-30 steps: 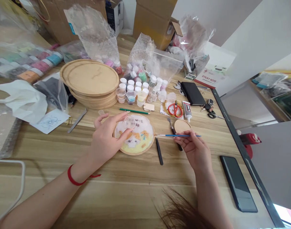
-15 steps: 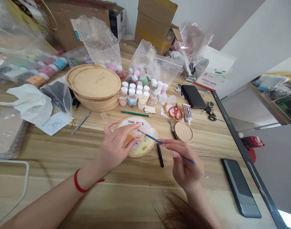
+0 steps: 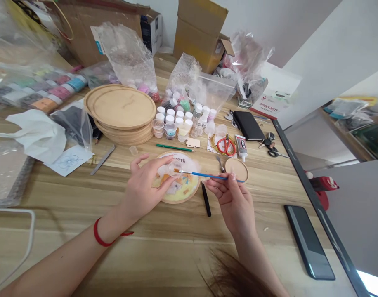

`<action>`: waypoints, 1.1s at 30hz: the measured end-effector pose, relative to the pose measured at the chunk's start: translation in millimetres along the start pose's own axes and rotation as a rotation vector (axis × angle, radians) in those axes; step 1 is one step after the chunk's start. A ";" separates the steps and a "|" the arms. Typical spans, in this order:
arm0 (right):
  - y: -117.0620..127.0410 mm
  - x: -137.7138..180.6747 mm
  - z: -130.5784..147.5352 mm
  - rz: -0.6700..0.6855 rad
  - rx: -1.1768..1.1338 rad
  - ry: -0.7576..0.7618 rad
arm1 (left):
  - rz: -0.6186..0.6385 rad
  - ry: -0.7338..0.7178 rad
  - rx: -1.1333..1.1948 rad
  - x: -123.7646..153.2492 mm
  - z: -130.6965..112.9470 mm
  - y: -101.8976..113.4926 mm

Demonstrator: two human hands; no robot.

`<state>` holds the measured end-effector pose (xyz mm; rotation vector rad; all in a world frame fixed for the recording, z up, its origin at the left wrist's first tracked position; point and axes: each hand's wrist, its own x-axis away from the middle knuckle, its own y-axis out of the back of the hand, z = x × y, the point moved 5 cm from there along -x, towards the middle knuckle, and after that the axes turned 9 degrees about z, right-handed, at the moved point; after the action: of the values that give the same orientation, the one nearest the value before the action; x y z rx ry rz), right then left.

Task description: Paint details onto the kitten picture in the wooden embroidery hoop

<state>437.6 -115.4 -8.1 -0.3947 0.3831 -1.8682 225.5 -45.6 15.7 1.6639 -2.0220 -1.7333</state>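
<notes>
Painted round plaque (image 3: 184, 192): lettering along its top edge too small to read, surface partly hidden by left hand (image 3: 142, 185) and clear cup (image 3: 173, 168); hair strands (image 3: 235, 276) blurred at lower frame edge.

On the bench (image 3: 62, 206), a round wooden tray (image 3: 181, 194) lies just right of the left grip (image 3: 142, 185). Tweezers (image 3: 206, 199) lie between both grips, a wooden disc (image 3: 237, 169) lies just beyond the right grip (image 3: 234, 202), and stacked wooden trays (image 3: 121, 109) sit far beyond the left grip.

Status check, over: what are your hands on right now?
Left hand pinching small clear plastic cup above round wooden dish. Right hand holding blue paintbrush, tip at cup. Black tweezers lying beside dish.
</notes>
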 end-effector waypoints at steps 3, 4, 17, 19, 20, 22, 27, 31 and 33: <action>16.5 -0.7 10.2 -0.016 0.019 0.030 | -0.027 0.011 -0.017 -1.0 6.0 2.1; 23.9 -1.5 13.1 -0.012 0.031 0.028 | -0.028 0.028 -0.023 -1.5 8.4 2.8; 62.0 -11.6 14.7 -0.018 0.173 -0.162 | -0.040 0.059 -0.060 -2.5 16.5 3.8; 61.3 -11.4 14.0 -0.039 0.189 -0.175 | -0.037 0.053 -0.061 -2.5 16.6 3.9; 61.6 -11.4 13.6 -0.049 0.194 -0.178 | -0.041 0.046 -0.060 -2.5 16.4 4.1; 62.9 -11.6 12.7 -0.061 0.203 -0.183 | -0.053 0.033 -0.058 -2.6 15.9 4.6; 64.9 -12.5 8.1 -0.050 0.232 -0.206 | -0.071 0.034 -0.056 -3.4 15.2 4.9; 65.2 -12.5 6.1 -0.041 0.247 -0.200 | -0.071 0.031 -0.066 -2.7 15.4 4.5; 65.4 -12.7 6.2 -0.042 0.252 -0.193 | -0.067 0.028 -0.069 -2.2 15.8 4.0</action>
<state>499.1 -124.4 -32.8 -0.4090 0.0089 -1.8724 214.5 -33.5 13.7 1.7437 -1.8939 -1.7670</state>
